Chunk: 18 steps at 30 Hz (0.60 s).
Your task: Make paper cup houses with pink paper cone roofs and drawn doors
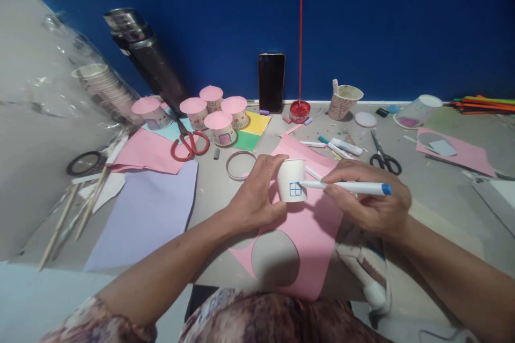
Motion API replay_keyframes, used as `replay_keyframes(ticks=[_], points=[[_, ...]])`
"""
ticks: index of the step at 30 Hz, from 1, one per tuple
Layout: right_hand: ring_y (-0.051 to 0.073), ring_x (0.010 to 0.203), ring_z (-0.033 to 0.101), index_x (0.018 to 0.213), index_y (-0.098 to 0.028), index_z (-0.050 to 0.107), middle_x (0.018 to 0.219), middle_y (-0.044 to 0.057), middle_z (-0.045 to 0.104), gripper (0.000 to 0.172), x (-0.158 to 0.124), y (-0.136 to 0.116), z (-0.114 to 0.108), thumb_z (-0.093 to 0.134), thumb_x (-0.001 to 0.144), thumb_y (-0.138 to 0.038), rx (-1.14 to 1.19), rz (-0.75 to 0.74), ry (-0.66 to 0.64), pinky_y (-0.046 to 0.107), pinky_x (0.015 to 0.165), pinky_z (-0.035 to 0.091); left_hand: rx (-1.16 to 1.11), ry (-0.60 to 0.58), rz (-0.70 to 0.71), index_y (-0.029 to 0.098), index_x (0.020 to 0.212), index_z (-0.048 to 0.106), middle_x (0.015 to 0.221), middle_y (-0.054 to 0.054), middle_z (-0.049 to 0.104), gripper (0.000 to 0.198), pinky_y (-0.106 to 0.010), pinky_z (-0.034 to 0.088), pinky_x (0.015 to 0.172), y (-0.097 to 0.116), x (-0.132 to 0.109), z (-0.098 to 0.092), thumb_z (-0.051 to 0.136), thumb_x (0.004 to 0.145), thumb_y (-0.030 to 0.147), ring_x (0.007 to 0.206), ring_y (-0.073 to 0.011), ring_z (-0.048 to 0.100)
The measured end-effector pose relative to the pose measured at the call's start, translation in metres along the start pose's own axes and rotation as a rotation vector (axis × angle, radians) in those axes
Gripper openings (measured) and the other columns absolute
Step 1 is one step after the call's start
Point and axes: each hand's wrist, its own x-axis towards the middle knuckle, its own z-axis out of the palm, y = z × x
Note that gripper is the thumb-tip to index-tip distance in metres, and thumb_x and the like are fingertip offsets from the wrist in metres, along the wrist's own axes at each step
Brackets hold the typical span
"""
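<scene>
A small white paper cup (285, 185) is gripped at its rim and base by my left hand (257, 188). On its side is a blue drawn window (295, 189) with four panes. My right hand (370, 198) holds a white felt-tip pen (350, 187) with a blue end cap, its tip at the upper right part of the drawing. Beneath both hands lies pink paper (317, 273) with a round hole cut out of it. Near my left hand a roll of tape (241, 166) rests on the table.
Several decorated cups with pink paper tops (221, 129) stand at the back left, beside red-handled scissors (189, 144). A dark flask (148, 59) leans there. A phone (271, 83) is propped against the blue wall. Black-handled scissors (385, 161) and loose markers (338, 147) lie right of centre.
</scene>
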Motion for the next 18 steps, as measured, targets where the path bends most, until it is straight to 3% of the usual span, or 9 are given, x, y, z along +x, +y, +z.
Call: replay_keyframes(ticks=[18], points=[[0.017, 0.057, 0.067, 0.088, -0.023, 0.071, 0.072, 0.001, 0.075, 0.017, -0.0005, 0.0002, -0.0021, 0.065, 0.089, -0.007, -0.048, 0.028, 0.016, 0.03, 0.055, 0.052, -0.007, 0.008, -0.006, 0.02, 0.14, 0.047, 0.135, -0.013, 0.056, 0.067, -0.046, 0.049, 0.105, 0.0015, -0.0006, -0.001, 0.071, 0.078, 0.02, 0.124, -0.0298, 0.053]])
